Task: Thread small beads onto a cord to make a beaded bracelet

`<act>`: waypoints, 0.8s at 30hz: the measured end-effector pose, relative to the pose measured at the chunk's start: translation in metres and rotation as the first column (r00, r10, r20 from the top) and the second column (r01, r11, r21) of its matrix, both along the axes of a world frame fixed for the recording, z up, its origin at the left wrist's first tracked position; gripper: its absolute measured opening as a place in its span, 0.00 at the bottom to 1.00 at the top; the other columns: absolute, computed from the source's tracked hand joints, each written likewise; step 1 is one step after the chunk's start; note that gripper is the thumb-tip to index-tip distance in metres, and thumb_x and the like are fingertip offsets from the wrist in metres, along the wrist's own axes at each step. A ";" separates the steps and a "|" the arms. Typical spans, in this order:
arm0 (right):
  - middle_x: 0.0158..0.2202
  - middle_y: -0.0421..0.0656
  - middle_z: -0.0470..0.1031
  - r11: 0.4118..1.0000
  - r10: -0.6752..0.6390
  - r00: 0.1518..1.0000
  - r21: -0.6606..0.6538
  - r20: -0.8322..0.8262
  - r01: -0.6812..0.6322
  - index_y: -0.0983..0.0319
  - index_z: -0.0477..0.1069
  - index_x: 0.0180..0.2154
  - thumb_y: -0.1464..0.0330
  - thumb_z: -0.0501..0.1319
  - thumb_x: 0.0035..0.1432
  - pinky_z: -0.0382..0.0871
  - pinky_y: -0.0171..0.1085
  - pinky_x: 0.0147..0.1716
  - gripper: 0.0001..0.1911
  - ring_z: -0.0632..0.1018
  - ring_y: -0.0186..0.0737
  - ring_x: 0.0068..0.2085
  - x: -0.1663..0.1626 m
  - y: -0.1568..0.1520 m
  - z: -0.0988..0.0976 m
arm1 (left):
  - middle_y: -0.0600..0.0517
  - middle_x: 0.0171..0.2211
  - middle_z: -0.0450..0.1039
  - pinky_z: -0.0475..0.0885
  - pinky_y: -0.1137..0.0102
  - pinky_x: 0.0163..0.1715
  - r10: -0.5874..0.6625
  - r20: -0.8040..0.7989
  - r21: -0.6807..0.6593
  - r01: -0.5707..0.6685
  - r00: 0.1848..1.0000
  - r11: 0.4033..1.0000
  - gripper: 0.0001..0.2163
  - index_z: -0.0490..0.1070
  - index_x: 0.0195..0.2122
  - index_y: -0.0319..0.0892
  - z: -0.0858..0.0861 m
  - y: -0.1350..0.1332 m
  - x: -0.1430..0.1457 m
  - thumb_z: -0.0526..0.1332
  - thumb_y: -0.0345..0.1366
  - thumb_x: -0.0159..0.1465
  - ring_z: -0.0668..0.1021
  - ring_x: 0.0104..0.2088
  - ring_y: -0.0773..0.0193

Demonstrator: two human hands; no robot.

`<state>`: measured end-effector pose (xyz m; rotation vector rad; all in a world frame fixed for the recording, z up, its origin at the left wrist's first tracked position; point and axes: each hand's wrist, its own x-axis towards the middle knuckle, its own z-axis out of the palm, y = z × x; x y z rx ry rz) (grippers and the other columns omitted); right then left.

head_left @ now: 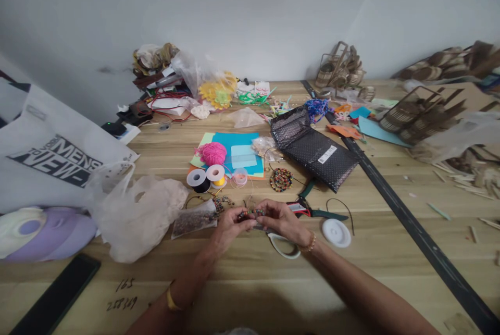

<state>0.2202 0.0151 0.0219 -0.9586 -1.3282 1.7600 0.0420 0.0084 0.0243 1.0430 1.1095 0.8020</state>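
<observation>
Between my two hands is a short string of coloured beads (251, 213). My left hand (231, 226) pinches its left end, and my right hand (282, 220) pinches the right end. Partly under my right hand lie white-handled scissors (285, 247). Green-handled pliers (328, 214) rest just beyond it, beside a red and silver tool (297, 207). Left of my left hand is a clear bag of small dark beads (194, 219), with loose strung beads (223, 202) behind it. A coiled bead strand (281, 180) lies farther back.
Thread spools (198, 180), pink yarn (213, 153) and blue sheets (242, 139) lie ahead. A black bubble mailer (316, 152) is at right, a white spool (336, 233) nearer. Plastic bag (140, 210), paper bag (58, 152) and phone (58, 293) stand left. Small baskets (339, 69) sit at the back.
</observation>
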 end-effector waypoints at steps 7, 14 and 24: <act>0.26 0.39 0.72 0.999 -0.009 1.000 -0.040 0.003 0.009 0.65 0.70 0.34 0.56 0.70 0.44 0.65 0.31 0.23 0.21 0.69 0.29 0.23 -0.003 0.000 0.004 | 0.52 0.24 0.74 0.62 0.72 0.29 -0.111 -0.058 0.080 0.116 0.992 0.990 0.07 0.74 0.25 0.37 0.002 0.001 -0.004 0.68 0.35 0.48 0.71 0.27 0.64; 0.24 0.39 0.73 0.997 -0.020 0.999 -0.071 -0.034 0.017 0.65 0.70 0.34 0.56 0.70 0.44 0.66 0.30 0.23 0.21 0.71 0.29 0.22 -0.003 0.000 0.001 | 0.54 0.22 0.72 0.63 0.73 0.28 -0.098 0.008 0.048 0.098 0.995 0.994 0.08 0.73 0.25 0.37 -0.001 0.000 -0.003 0.68 0.36 0.48 0.70 0.26 0.66; 0.23 0.38 0.74 0.993 -0.073 0.996 -0.101 -0.048 0.068 0.65 0.71 0.33 0.58 0.70 0.45 0.68 0.29 0.22 0.19 0.72 0.28 0.21 -0.003 0.003 -0.007 | 0.54 0.22 0.70 0.63 0.73 0.26 -0.086 0.027 0.019 0.086 0.996 0.996 0.09 0.73 0.25 0.37 0.000 0.000 -0.002 0.69 0.36 0.47 0.69 0.24 0.68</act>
